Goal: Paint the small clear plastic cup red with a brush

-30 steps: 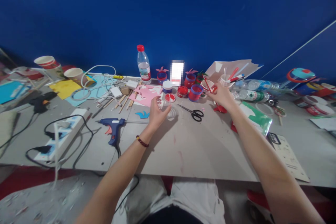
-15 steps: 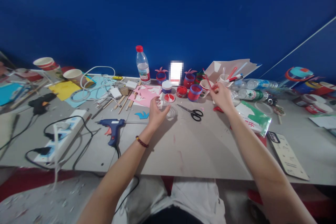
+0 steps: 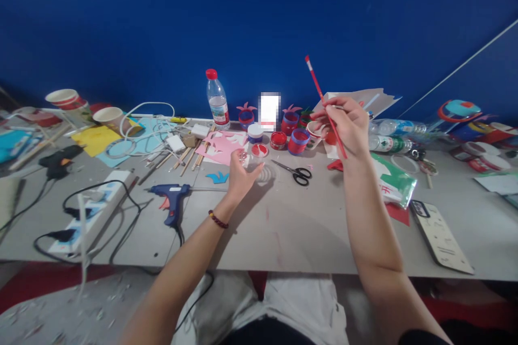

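Note:
My left hand [image 3: 242, 173] is closed around a clear, ribbed plastic bottle piece [image 3: 266, 173], held low over the table. In my right hand [image 3: 347, 125] a red paintbrush [image 3: 316, 82] is gripped, tilted with its red-tipped bristle end up. Between the hands lie black-handled scissors [image 3: 298, 172]. Just beyond my left hand are a red paint lid [image 3: 259, 150] and an open jar of red paint [image 3: 278, 140]. A red and purple painted ring-like cup [image 3: 299, 142] stands beside the jar. A paper cup [image 3: 313, 135] is partly hidden behind my right hand.
A blue glue gun [image 3: 172, 199] and a power strip [image 3: 95, 210] with cables lie at left. A red-capped bottle [image 3: 217, 101] stands at the back near pink paper [image 3: 222, 145]. Plastic bottles [image 3: 390, 144], green sheet [image 3: 394, 175] and a phone [image 3: 441, 237] lie at right.
My right hand has lifted the paintbrush up from the paper cup and turned, so the bristles point upward. My left hand stays in place with the plastic piece.

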Available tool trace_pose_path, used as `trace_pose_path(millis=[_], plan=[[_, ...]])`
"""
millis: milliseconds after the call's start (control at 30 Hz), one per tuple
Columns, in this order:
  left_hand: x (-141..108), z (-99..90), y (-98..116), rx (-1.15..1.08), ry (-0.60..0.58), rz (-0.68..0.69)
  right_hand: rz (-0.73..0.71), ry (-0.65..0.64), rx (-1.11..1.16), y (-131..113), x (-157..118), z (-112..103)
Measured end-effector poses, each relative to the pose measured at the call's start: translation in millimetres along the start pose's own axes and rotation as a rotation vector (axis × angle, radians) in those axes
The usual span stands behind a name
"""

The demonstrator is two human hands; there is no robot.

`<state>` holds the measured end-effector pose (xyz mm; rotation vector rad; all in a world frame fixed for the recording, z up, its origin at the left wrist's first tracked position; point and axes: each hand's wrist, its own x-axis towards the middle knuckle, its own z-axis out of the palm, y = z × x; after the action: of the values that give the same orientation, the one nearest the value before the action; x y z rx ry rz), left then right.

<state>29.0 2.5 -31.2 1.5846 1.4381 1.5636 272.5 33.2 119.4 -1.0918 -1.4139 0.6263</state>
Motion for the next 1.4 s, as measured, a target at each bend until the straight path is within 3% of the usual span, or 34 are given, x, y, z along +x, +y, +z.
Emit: trace_pose_path(millis=[233, 500, 733, 967, 1200, 1400], plan=[[-3.0, -1.0, 5.9, -0.002, -0.008, -0.024, 0.025, -0.023, 0.139, -2.8, 7.1, 13.3], [-3.1, 0.4, -0.8, -0.011, -0.004, -0.064, 0.023, -0.200, 0.039, 11.2, 5.2, 14.3], [-3.8, 3.3, 0.0, -0.139, -0.078, -0.152, -0.040, -0.071, -0.106, 34.9, 13.7, 20.5], [-2.3, 3.5, 3.0, -0.191, -0.080, -0.147, -0.208, -0.038, -0.268, 39.4, 10.5, 25.1], [-3.0, 2.7, 3.3, -0.189, -0.088, -0.154, -0.203, -0.015, -0.261, 43.6, 13.3, 20.6], [-3.1, 3.1, 3.8, -0.219, -0.090, -0.163, -0.118, 0.010, -0.321, 46.7, 16.4, 18.2]])
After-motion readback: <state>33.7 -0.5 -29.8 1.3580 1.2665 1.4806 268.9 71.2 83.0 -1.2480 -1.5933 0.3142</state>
